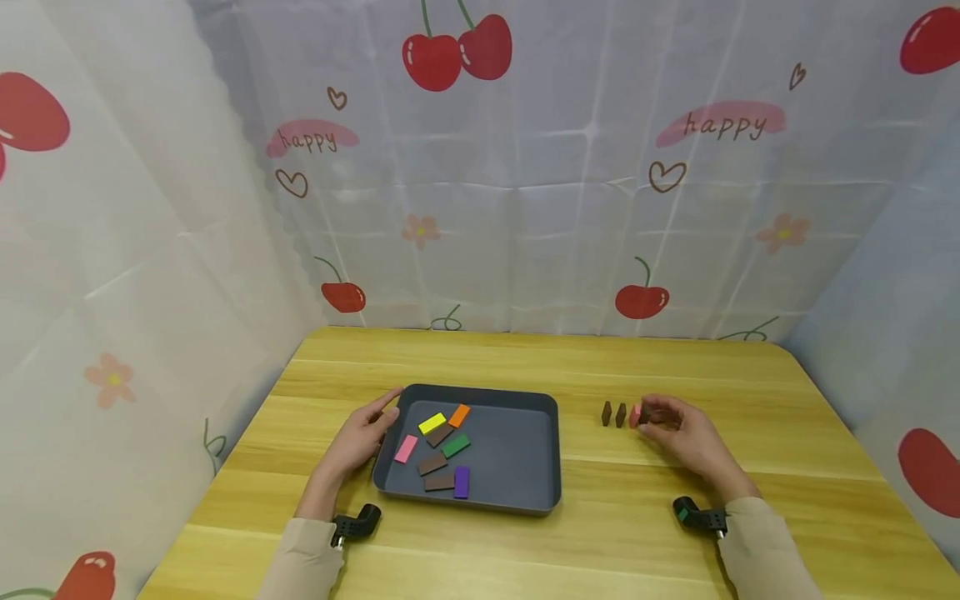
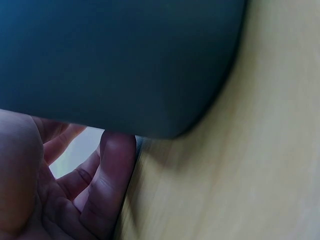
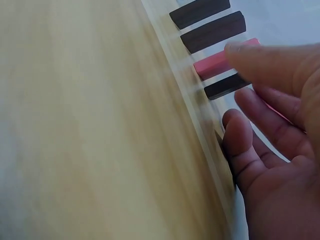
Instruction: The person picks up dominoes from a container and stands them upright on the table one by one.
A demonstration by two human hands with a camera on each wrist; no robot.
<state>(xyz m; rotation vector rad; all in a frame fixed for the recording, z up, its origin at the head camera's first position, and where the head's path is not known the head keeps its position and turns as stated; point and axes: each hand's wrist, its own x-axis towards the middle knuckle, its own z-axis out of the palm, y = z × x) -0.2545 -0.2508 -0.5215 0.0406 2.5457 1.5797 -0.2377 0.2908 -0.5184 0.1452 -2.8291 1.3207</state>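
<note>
On the wooden table a dark grey tray (image 1: 517, 450) carries several flat domino blocks in different colours. At its left rim rests my left hand (image 1: 363, 433), fingers loosely extended along the outer wall; in the left wrist view, fingertips (image 2: 117, 150) meet the tray's side (image 2: 150, 75). To the right of the tray, domino blocks stand upright in a short row: a dark brown one (image 1: 606, 413), another dark brown one (image 1: 621, 415), then a pink one (image 1: 634, 416). My right hand (image 1: 686, 433) pinches a dark brown domino (image 3: 225, 86) beside the pink one, thumb overlapping both.
Inside the tray lie yellow (image 1: 432, 424), orange (image 1: 460, 416), green (image 1: 455, 446), purple (image 1: 462, 482) and pink (image 1: 406, 449) dominoes, plus several brown ones. A cherry-printed curtain (image 1: 510, 250) hangs behind the table. Each wrist wears a small black camera.
</note>
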